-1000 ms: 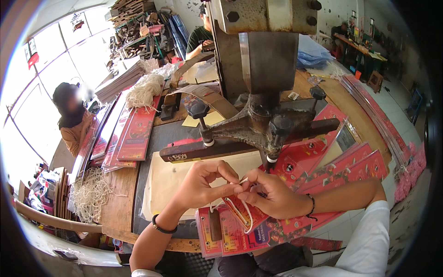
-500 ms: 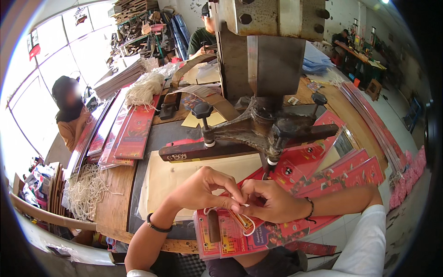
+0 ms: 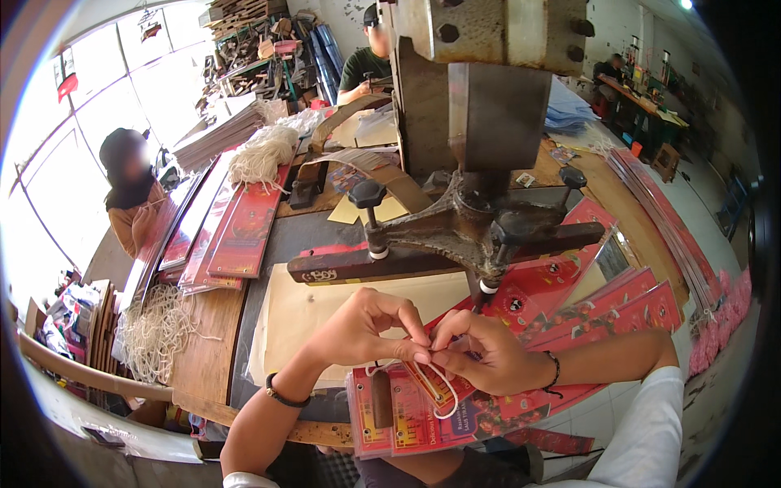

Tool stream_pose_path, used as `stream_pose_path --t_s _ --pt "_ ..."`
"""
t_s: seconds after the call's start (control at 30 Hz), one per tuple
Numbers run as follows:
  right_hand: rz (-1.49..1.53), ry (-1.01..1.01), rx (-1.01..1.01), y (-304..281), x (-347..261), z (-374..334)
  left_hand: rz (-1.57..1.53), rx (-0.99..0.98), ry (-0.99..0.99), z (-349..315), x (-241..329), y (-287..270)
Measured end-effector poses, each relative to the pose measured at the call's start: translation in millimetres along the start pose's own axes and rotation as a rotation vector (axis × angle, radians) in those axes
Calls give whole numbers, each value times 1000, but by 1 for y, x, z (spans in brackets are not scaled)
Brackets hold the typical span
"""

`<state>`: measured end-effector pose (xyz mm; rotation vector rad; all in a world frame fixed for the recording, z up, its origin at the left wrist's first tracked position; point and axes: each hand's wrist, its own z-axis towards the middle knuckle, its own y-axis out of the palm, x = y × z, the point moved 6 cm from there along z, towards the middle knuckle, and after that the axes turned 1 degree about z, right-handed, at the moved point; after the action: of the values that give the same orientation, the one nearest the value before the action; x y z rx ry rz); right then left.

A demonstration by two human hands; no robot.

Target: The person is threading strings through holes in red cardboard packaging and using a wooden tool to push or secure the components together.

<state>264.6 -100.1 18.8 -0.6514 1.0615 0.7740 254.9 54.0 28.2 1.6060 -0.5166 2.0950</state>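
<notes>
My left hand point(image 3: 373, 329) and my right hand point(image 3: 488, 358) meet above the near edge of the table, their thumbs and fingertips pinched together on a thin white cord point(image 3: 454, 397). The cord hangs in a loop below my right hand, in front of a small red and yellow printed piece point(image 3: 435, 384). Its exact path between my fingertips is hidden. Under my hands lies a stack of glossy red printed sheets point(image 3: 415, 431), reaching over the table edge above my lap. A short brown bar point(image 3: 382, 400) rests on the stack's left part.
A heavy metal press point(image 3: 455, 220) with a dark crossbar stands just beyond my hands. More red sheets point(image 3: 606, 313) fan out at the right. At the left are red sheet stacks point(image 3: 244, 236), a white cord bundle point(image 3: 262, 154) and loose cords point(image 3: 154, 337). Other people sit farther off.
My fingers have shifted slightly at the cord, and its loop hangs a little farther right. The whole view has moved slightly. Both hands still pinch the cord.
</notes>
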Motion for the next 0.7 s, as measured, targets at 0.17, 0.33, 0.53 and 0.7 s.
stream_pose_path --t_s 0.17,0.33,0.53,0.7 --pt "-52 -133 72 -1 4 2 23 12 1 -1 4 1" --pt "84 -84 12 1 8 3 102 45 26 -2 5 -1" --pt "28 -159 -29 2 -5 -1 134 89 48 3 11 5" --pt "24 -194 57 0 0 3 191 167 209 0 15 1"
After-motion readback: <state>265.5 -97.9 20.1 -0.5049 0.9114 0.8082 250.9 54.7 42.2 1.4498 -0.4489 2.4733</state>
